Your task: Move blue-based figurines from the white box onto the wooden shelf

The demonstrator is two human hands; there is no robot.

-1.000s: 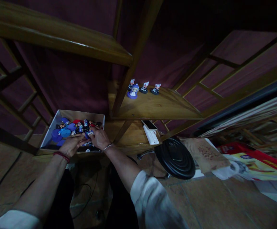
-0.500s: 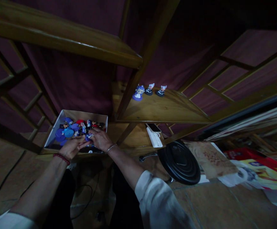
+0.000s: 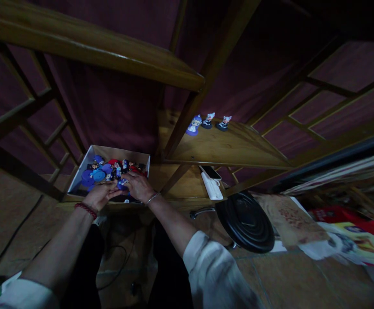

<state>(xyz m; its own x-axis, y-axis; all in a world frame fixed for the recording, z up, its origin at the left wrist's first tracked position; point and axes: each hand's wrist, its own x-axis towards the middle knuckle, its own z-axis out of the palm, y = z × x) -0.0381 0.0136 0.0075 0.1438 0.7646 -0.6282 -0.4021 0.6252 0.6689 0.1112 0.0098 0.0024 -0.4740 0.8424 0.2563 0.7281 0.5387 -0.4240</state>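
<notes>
A white cardboard box [image 3: 80,171] sits on the low wooden shelf, filled with several small toy figurines, mostly purple, blue and red. Over its front part, a small purple figurine [image 3: 122,184] lies between my two hands. My right hand [image 3: 140,188], with a silver bracelet on its wrist, pinches it from the right. From the left, my left hand [image 3: 102,195], wearing a red beaded bracelet, closes its fingers against the same figurine. My fingers hide part of it.
On the higher shelf [image 3: 228,148] stand a purple figurine [image 3: 194,125] and two black-and-white ones [image 3: 223,123]. Below lie a phone [image 3: 211,172] and a white object [image 3: 211,186]. A round black stool [image 3: 246,221] and a red-yellow package [image 3: 363,236] are at the right. Wooden posts frame the shelves.
The view has shifted slightly, so the shelves and box appear further right. Both hands stay over the box with the purple figurine between them.
</notes>
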